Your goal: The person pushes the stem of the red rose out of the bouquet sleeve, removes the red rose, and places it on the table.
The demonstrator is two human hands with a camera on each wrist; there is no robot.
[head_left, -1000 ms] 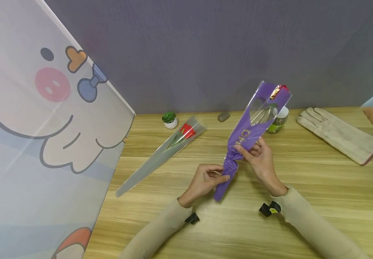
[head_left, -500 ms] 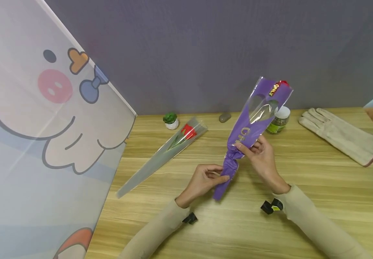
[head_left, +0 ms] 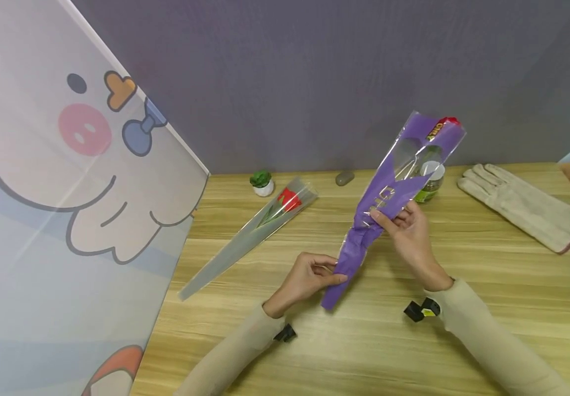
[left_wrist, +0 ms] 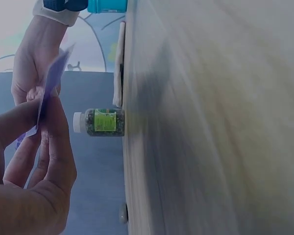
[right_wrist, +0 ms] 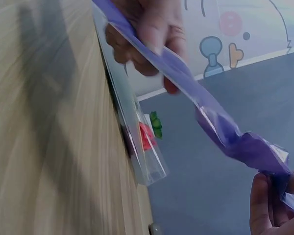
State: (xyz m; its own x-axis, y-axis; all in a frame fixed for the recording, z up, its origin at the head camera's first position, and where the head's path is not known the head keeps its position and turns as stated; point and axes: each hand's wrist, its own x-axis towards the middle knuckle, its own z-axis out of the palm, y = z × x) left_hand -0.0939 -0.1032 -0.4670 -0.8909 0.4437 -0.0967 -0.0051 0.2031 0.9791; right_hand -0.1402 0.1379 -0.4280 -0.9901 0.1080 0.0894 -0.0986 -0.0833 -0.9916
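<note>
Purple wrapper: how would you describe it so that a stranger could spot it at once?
Above the wooden table, the left hand pinches its narrow lower end and the right hand holds it higher up. It is a long purple wrapper with a clear window, creased between the hands. Its colour sets it apart from the see-through sleeve around a red flower, lying to the left.
</note>
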